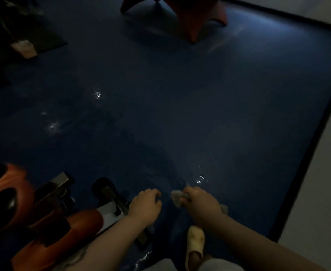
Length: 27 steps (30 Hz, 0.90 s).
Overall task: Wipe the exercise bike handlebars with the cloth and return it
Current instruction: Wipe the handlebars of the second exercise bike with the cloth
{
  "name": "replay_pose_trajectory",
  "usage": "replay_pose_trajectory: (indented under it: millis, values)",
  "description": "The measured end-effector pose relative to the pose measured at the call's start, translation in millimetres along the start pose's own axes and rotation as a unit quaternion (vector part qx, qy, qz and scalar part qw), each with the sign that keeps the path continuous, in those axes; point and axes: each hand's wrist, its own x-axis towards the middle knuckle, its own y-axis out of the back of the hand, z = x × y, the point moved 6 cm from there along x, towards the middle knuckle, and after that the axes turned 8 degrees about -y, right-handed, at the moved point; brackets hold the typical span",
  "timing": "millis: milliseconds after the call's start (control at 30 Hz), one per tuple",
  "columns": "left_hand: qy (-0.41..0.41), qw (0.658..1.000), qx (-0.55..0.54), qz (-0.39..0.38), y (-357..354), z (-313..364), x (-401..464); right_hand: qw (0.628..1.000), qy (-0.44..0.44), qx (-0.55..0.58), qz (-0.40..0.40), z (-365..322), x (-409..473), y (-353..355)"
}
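Note:
The room is dim. My right hand (200, 202) grips a small pale cloth (177, 198), which sticks out to the left of the fingers, with a bit more showing behind the wrist. My left hand (146, 205) is beside it, a little to the left, fingers curled and holding nothing that I can see. The exercise bike (49, 216), orange and black with a metal post and a black pedal, fills the lower left. Both hands hang over the floor to the right of the bike. The handlebars are not clearly visible.
A dark blue glossy floor (180, 114) stretches ahead, bordered on the right by a black skirting and a white wall (328, 173). A red chair base (190, 18) stands at the top. Dark equipment (14, 36) sits top left. My foot in a yellow slipper (195, 243) is below.

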Motion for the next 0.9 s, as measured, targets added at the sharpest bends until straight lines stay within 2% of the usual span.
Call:
replay_pose_trajectory:
  millis: [100,267,500,900]
  values:
    - [0.033,0.999,-0.021,0.005,6.3,17.3,40.2,0.999,0.037,-0.03,-0.021,3.3,47.1,26.1]
    - [0.09,0.991,-0.075,0.058,36.3,21.9,79.6,0.99,0.103,-0.087,-0.05,-19.6,118.4,53.4]
    - [0.209,0.963,-0.128,0.117,87.7,-64.2,116.8,0.968,0.179,-0.146,-0.098,-102.2,219.6,64.1]
    - [0.291,0.924,-0.156,0.191,209.2,-166.2,206.6,0.929,0.282,-0.208,-0.121,-271.5,365.1,99.7]
